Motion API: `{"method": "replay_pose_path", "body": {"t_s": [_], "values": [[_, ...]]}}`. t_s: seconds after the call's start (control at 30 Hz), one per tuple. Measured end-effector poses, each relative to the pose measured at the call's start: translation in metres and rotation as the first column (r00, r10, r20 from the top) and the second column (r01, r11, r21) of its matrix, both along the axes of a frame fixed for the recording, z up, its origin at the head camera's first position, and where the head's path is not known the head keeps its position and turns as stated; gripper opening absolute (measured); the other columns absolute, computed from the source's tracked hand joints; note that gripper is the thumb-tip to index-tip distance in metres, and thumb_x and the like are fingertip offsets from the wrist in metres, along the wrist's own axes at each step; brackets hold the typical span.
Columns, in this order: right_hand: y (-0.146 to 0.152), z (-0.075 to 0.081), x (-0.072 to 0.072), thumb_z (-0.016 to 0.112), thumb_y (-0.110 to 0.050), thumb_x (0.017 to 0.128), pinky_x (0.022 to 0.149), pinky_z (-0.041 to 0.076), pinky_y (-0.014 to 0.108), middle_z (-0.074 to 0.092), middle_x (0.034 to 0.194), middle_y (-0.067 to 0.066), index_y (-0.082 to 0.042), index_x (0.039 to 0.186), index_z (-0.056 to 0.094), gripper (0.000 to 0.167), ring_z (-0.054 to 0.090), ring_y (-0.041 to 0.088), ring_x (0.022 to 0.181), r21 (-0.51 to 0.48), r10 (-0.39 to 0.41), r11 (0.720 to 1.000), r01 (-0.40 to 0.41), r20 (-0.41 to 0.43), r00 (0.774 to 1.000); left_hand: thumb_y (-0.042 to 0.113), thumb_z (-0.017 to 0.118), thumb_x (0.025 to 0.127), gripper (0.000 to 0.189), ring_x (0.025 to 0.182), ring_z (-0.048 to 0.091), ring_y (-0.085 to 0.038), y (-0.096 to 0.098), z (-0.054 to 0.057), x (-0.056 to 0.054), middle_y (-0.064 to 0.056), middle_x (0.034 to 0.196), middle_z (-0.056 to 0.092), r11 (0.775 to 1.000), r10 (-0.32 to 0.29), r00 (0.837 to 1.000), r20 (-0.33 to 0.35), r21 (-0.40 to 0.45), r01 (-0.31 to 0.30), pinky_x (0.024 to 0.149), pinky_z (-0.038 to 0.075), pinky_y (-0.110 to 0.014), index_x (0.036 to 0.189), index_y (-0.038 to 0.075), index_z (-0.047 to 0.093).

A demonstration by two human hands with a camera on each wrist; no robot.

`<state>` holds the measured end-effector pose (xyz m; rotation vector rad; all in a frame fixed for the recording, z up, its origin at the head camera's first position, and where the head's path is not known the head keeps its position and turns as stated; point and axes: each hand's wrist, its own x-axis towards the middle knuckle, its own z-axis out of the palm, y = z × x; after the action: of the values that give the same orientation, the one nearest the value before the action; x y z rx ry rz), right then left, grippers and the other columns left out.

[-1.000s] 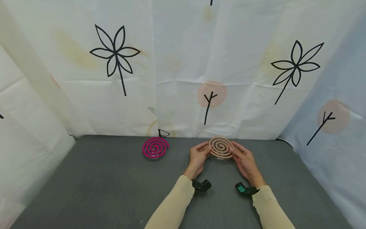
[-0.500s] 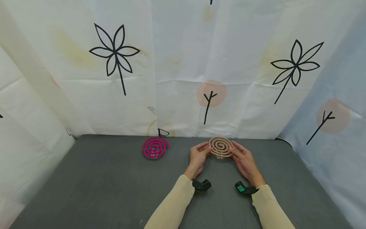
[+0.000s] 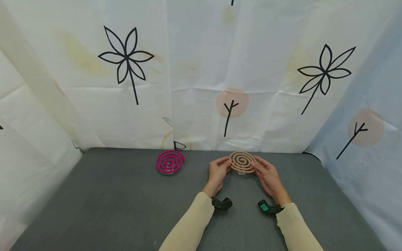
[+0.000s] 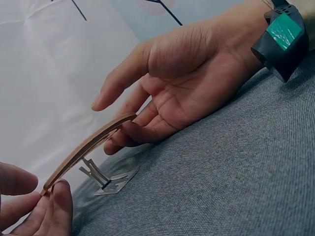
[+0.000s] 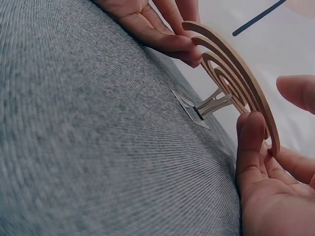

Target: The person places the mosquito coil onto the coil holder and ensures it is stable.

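Observation:
A tan mosquito coil point(image 3: 243, 162) is held level above the table's back part, between both hands. My left hand point(image 3: 217, 174) grips its left edge, fingertips right at the rim. My right hand point(image 3: 269, 177) has its fingers curled at the right edge. In the right wrist view, the right thumb point(image 5: 297, 92) is raised apart from the coil. Beneath the coil, a small metal stand point(image 4: 101, 181) has its flat base on the table, and its prongs reach up to the coil's underside. In the head view the coil mostly hides this stand.
A magenta mosquito coil point(image 3: 170, 162) sits on a low stand to the left of the hands, near the back edge. The grey cloth-covered table point(image 3: 119, 198) meets a white patterned curtain point(image 3: 194, 115) behind it. Curtains also hang at both sides.

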<state>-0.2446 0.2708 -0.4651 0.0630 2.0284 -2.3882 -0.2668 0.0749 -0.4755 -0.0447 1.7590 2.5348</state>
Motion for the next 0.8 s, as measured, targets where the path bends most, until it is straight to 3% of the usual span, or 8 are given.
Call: {"method": "replay_pose_path", "body": {"t_s": [0.5, 0.8], "values": [[-0.0004, 0.0009, 0.0015, 0.059, -0.011, 0.104, 0.088, 0.052, 0.02, 0.062, 0.104, -0.002, 0.008, 0.156, 0.026, 0.064, 0.062, 0.008, 0.1, 0.012, 0.012, 1.0, -0.012, -0.005, 1.0, -0.004, 0.064, 0.097, 0.027, 0.093, 0.071, -0.02, -0.0011, 0.001, 0.0002, -0.021, 0.107, 0.07, 1.0, -0.004, 1.0, -0.003, 0.009, 0.004, 0.085, 0.059, -0.035, 0.122, -0.013, 0.065], [-0.0013, 0.0013, 0.0005, 0.059, -0.01, 0.104, 0.086, 0.053, 0.02, 0.061, 0.106, -0.001, 0.008, 0.155, 0.029, 0.062, 0.061, 0.008, 0.099, 0.043, -0.011, 0.999, 0.011, 0.008, 1.0, -0.004, 0.062, 0.097, 0.026, 0.092, 0.071, -0.022, 0.0025, 0.0046, 0.0033, -0.02, 0.105, 0.07, 0.998, 0.025, 1.0, -0.016, -0.064, -0.026, 0.082, 0.06, -0.034, 0.122, -0.012, 0.065]]}}
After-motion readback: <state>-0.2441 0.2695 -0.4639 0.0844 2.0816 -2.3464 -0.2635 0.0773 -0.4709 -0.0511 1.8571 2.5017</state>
